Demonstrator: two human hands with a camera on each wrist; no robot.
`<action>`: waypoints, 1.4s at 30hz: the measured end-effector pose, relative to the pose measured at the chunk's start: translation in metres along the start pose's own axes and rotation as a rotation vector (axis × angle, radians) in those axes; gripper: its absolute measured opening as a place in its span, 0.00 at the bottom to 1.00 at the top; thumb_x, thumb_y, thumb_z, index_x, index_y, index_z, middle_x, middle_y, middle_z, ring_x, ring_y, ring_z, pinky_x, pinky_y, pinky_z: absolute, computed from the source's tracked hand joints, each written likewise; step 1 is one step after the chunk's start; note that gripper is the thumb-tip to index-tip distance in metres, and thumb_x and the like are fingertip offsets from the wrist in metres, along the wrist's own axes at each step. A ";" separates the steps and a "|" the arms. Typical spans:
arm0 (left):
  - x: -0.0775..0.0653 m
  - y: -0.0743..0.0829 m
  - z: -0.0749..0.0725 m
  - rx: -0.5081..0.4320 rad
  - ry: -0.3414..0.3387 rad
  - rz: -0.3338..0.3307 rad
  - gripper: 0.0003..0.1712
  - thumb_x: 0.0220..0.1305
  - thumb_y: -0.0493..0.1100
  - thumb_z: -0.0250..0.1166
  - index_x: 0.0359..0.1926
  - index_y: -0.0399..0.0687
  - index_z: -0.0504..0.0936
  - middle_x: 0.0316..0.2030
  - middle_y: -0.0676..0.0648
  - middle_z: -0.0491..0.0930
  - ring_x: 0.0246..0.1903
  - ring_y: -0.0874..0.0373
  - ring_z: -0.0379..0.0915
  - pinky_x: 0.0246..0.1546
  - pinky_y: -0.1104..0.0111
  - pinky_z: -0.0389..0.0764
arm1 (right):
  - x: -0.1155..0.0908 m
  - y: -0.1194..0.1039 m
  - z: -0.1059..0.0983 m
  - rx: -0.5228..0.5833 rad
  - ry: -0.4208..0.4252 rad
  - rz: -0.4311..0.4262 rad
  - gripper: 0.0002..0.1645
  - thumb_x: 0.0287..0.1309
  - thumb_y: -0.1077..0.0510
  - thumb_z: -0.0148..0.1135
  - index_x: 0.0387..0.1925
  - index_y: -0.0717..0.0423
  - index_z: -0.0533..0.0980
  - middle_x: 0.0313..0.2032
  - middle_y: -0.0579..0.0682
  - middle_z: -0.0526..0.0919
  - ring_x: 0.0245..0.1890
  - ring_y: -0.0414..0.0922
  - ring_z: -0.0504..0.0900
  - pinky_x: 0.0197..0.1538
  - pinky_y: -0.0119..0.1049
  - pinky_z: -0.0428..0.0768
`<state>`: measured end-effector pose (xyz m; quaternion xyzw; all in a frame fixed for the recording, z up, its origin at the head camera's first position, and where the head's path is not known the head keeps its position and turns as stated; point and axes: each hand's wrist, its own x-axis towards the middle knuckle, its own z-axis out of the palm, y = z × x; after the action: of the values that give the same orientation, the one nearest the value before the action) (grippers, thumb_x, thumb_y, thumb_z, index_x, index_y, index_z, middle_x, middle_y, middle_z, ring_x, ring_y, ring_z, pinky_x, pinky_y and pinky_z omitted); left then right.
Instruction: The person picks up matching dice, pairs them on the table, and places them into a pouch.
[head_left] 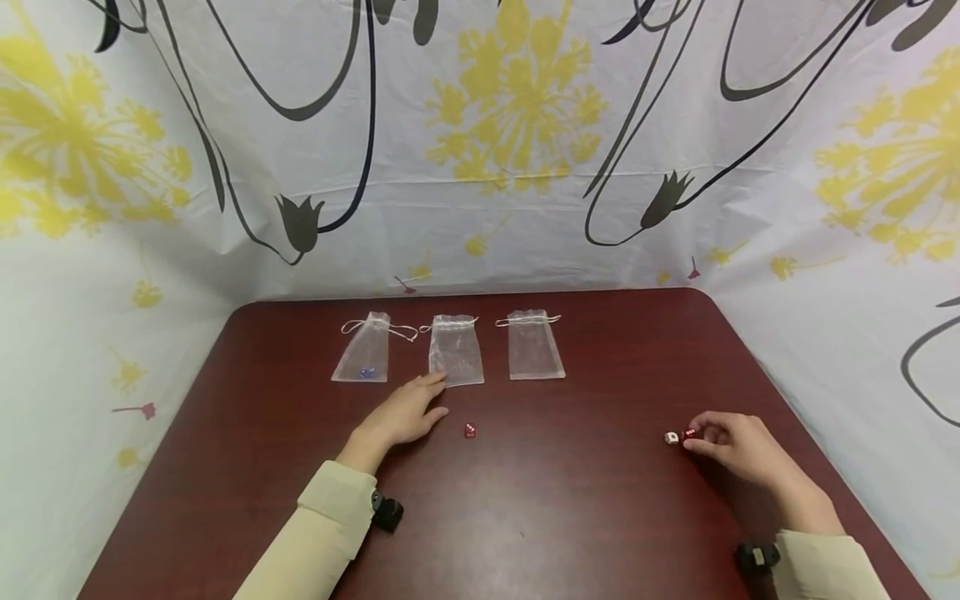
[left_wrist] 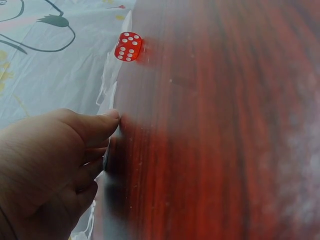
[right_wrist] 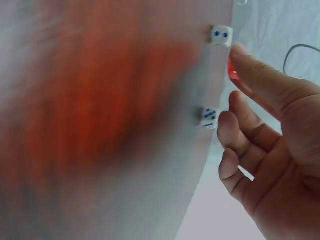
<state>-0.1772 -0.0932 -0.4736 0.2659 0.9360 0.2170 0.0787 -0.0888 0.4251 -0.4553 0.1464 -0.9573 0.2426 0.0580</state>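
On the right of the table (head_left: pixel 570 508), the right hand (head_left: pixel 742 450) pinches a red die (head_left: pixel 690 433). So small, it could slip and bump the white die (head_left: pixel 671 437). The left hand (head_left: pixel 401 412), fingers loose, touches the middle bag (head_left: pixel 457 350).

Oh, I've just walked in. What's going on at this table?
A person's right hand pinches a red die beside a white die; the right wrist view shows a second white die nearby. The left hand reaches to the near edge of the middle sheer bag, with another red die lying on the table close by. The left bag holds small blue objects, and the right bag lies flat.
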 end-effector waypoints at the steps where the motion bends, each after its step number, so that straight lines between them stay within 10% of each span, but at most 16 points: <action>1: 0.000 0.000 0.000 0.002 0.001 0.000 0.30 0.74 0.47 0.62 0.70 0.38 0.71 0.74 0.42 0.63 0.73 0.41 0.57 0.73 0.49 0.59 | 0.002 -0.002 -0.001 -0.003 0.020 -0.010 0.10 0.51 0.60 0.78 0.33 0.49 0.82 0.20 0.35 0.74 0.18 0.31 0.69 0.22 0.29 0.69; 15: -0.001 0.001 -0.001 0.001 0.001 -0.013 0.29 0.75 0.47 0.61 0.70 0.38 0.71 0.74 0.43 0.62 0.74 0.43 0.56 0.73 0.49 0.59 | 0.027 -0.039 0.000 0.048 0.057 -0.102 0.12 0.51 0.61 0.78 0.35 0.48 0.83 0.19 0.37 0.76 0.18 0.32 0.70 0.22 0.29 0.69; 42: -0.006 0.004 0.004 0.003 0.044 -0.003 0.27 0.75 0.46 0.60 0.69 0.38 0.73 0.73 0.43 0.65 0.72 0.41 0.59 0.71 0.48 0.62 | 0.094 -0.129 0.081 0.198 -0.001 -0.334 0.10 0.52 0.60 0.78 0.36 0.53 0.83 0.23 0.34 0.75 0.23 0.31 0.72 0.26 0.30 0.75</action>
<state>-0.1690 -0.0922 -0.4757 0.2599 0.9381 0.2215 0.0580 -0.1414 0.2545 -0.4513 0.3082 -0.8913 0.3224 0.0822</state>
